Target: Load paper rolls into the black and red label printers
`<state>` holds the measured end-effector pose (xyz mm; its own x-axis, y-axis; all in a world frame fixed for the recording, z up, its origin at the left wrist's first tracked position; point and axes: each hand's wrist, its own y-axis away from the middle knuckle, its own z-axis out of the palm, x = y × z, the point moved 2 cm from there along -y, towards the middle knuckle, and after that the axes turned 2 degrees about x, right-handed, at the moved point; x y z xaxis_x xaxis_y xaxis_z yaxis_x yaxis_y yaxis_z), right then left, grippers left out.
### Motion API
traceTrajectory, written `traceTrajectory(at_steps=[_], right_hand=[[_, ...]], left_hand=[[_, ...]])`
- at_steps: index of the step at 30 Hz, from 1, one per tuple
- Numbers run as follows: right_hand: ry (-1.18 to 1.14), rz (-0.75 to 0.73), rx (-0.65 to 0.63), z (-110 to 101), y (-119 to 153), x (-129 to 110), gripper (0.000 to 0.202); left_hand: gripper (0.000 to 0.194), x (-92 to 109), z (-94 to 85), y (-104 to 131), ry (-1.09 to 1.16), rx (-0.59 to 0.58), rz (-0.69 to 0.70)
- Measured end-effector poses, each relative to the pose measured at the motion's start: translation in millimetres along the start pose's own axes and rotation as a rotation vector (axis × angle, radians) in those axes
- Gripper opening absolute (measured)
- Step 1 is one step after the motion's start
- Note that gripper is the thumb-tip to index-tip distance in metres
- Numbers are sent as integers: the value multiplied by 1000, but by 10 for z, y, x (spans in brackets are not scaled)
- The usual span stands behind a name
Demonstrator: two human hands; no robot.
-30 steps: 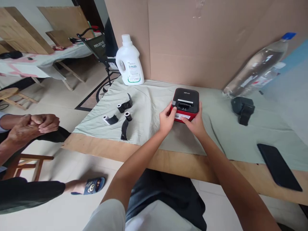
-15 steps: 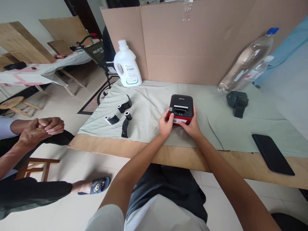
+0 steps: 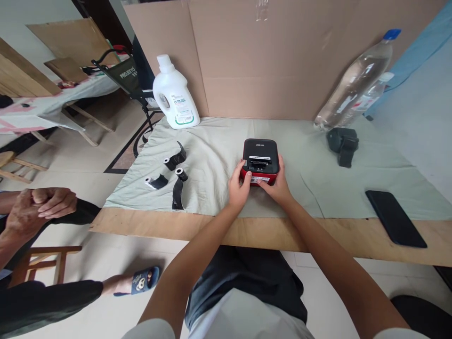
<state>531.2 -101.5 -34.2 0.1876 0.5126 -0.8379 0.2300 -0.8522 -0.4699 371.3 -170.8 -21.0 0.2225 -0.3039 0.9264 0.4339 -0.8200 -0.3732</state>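
A small black-topped printer (image 3: 262, 153) with a red lower body and a slot in its top sits on the cloth near the middle of the table. Its left side is gripped by my left hand (image 3: 238, 190), thumb at the front edge. My right hand (image 3: 278, 187) clasps the right side, with the thumb on the front by a white label (image 3: 259, 179). Fingers on the far sides are partly hidden. Left of the printer lie three partly unrolled black rolls: an upper roll (image 3: 172, 163), a left roll (image 3: 156, 182) and a right roll (image 3: 181, 174).
A white detergent bottle (image 3: 176, 96) stands at the back left before a cardboard panel (image 3: 254, 94). Back right, a large clear bottle (image 3: 356, 80) leans near a dark strapped object (image 3: 343, 143). A black phone (image 3: 395, 219) lies front right. Another person's clasped hands (image 3: 42, 209) are at left.
The view has shifted a little, so most things sit further left in the picture. Both hands still hold the printer; no clear movement of it on the cloth shows.
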Motion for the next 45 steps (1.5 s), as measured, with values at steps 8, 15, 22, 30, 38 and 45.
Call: traceTrajectory(at_steps=[8,15,22,30,38,45], right_hand=[[-16,47,-10,-9,21,-15,112],[-29,33,-11,-22,0,-16,111],[-27,51,-35,-34,-18,-2,114],[-54,39,-38,-20,-19,12,112],[-121,77,-84,-41,-69,-46,116],[-120,48,-46,-64,-111,-143,101]], left_hand=[[42,160,-155,-67,-420,-139,-107],[35,171,-192,-118,-446,-122,-93],[23,87,-200,-197,-275,-73,-110],[39,-186,-126,-299,21,-70,41],[49,-179,-118,-186,136,-165,-14],[47,-149,-131,-189,139,-151,-43]])
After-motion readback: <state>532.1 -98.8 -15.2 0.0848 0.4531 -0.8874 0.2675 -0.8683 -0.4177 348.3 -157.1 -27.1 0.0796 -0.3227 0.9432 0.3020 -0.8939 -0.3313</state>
